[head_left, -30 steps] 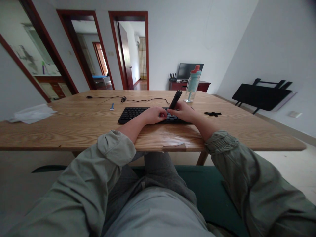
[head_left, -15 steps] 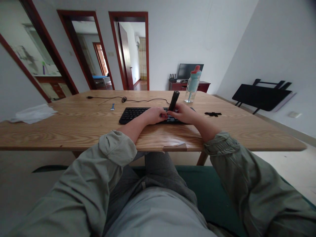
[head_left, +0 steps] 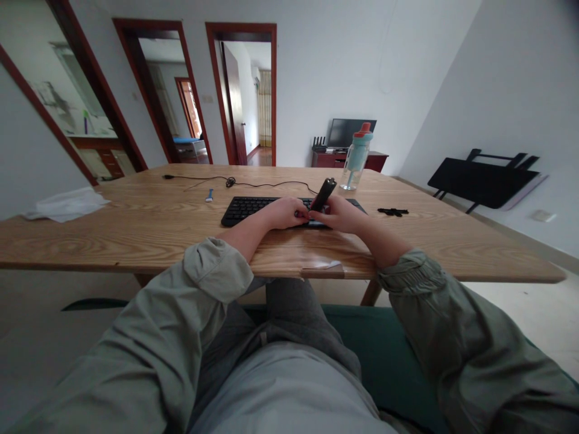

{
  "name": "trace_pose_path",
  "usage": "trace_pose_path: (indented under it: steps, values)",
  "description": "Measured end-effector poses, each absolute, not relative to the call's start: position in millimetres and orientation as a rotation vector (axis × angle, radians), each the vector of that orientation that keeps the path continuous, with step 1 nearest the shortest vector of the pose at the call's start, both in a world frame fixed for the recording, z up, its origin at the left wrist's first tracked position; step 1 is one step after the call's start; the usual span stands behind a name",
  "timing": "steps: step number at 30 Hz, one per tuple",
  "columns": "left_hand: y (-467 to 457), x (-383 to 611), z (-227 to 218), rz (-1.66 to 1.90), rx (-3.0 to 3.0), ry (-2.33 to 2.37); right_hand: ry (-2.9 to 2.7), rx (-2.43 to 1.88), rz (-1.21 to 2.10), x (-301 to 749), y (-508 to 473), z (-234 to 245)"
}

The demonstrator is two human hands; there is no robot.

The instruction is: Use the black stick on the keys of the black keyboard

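Observation:
A black keyboard lies on the wooden table before me. Over its middle, my right hand is closed around a black cylindrical tool. The tool's top end leans up and to the right, while its lower end is hidden by my fingers. Close beside it on the left, my left hand rests on the keyboard with fingers curled together in a pinch. What that pinch holds, if anything, is too small to make out. Both hands cover much of the keyboard's centre and right side.
A cable runs behind the keyboard across the table. A small blue-and-white brush-like item lies left of it. At the right stand a water bottle and a pile of small black pieces. White cloth or paper lies far left.
The black tool has tilted further to the right in my right hand. My left hand keeps nearly the same place on the keyboard. The whole view has shifted slightly.

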State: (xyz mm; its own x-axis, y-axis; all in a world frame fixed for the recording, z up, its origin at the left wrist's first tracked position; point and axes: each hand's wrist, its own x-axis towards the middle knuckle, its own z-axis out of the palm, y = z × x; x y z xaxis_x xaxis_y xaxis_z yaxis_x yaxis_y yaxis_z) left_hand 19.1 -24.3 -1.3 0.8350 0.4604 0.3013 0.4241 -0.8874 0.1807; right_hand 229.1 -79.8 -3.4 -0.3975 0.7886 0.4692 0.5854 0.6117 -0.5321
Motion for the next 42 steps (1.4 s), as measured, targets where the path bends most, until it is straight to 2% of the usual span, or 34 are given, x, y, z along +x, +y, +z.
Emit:
trace_pose_path:
  steps: [9,18,42]
  values:
    - [-27,18,0,0.498,2.896,0.722,-2.066,-1.109,0.271,235,-88,-7]
    - [-16,19,-7,0.638,2.845,0.808,-1.844,-1.302,0.466,236,-61,-3]
    - [-28,27,0,0.491,3.049,0.708,-2.025,-1.202,0.472,242,-64,-11]
